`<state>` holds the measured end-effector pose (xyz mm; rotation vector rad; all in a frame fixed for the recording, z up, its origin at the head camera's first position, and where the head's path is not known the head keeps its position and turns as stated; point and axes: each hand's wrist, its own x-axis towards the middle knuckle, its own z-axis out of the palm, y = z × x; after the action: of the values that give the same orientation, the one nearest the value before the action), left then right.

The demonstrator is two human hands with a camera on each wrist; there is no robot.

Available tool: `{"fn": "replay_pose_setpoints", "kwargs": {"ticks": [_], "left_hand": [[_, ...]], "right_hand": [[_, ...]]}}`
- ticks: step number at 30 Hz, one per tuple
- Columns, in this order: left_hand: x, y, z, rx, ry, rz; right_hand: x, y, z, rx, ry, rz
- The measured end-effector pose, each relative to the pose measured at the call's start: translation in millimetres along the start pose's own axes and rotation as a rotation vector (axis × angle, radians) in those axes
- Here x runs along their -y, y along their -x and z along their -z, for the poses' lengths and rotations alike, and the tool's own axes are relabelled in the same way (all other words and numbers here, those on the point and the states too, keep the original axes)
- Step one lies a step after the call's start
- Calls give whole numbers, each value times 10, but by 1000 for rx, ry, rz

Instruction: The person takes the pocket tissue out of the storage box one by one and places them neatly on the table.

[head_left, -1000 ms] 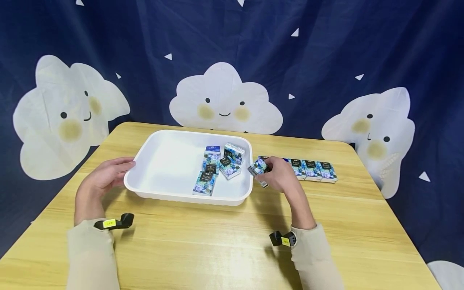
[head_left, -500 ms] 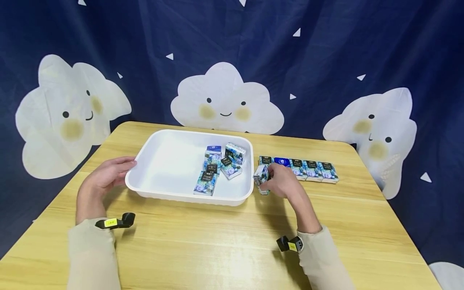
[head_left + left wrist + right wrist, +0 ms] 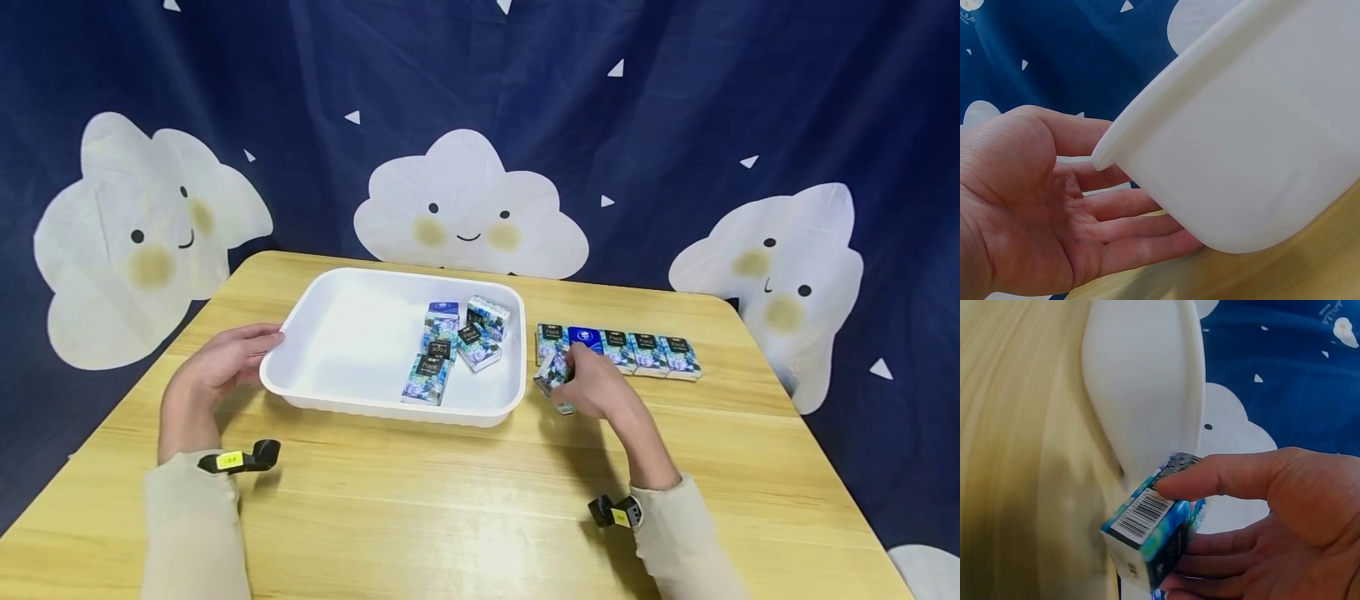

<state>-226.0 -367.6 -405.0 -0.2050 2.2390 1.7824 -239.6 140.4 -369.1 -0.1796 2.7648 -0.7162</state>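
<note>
My left hand (image 3: pixel 222 364) grips the left end of a white plastic tray (image 3: pixel 382 410). In the left wrist view its thumb laps the tray's rim and the fingers stretch along the outer wall below. My right hand (image 3: pixel 600 385) pinches a small pack of tissues (image 3: pixel 552 373) between thumb and fingers, just right of the tray. This pack is tilted, and its barcode side (image 3: pixel 1143 515) shows in the right wrist view. Several flowered tissue packs (image 3: pixel 426 380) lie loosely in the tray's right half, some overlapping.
Behind the right hand, several tissue packs (image 3: pixel 648 354) stand side by side in a row, one with a blue face (image 3: pixel 585 337). Bare wooden table (image 3: pixel 405 500) spreads in front. A dark blue curtain (image 3: pixel 300 167) with clouds hangs behind the table's far edge.
My right hand has drawn the tissue pack from the tray's right rim rightward and a little toward me, turning it on the way. The left hand keeps its grip on the tray.
</note>
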Motion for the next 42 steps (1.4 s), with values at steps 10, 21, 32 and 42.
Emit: {"fn": "replay_pose_setpoints", "kwargs": {"ticks": [10,21,32,42], "left_hand": [[-3,18,-5,-4,-12,-3],[-2,21,-12,-10,-15,-10],[18,6,2,-4,-8,-4],[14,11,4,-5,-20,-5]], "right_hand": [[-60,-36,-60,24,33,6],[-46,-51,-111,10,80,8],[6,-40,-122,23,125,-109],[19,-80,-191,41,69,-122]]}}
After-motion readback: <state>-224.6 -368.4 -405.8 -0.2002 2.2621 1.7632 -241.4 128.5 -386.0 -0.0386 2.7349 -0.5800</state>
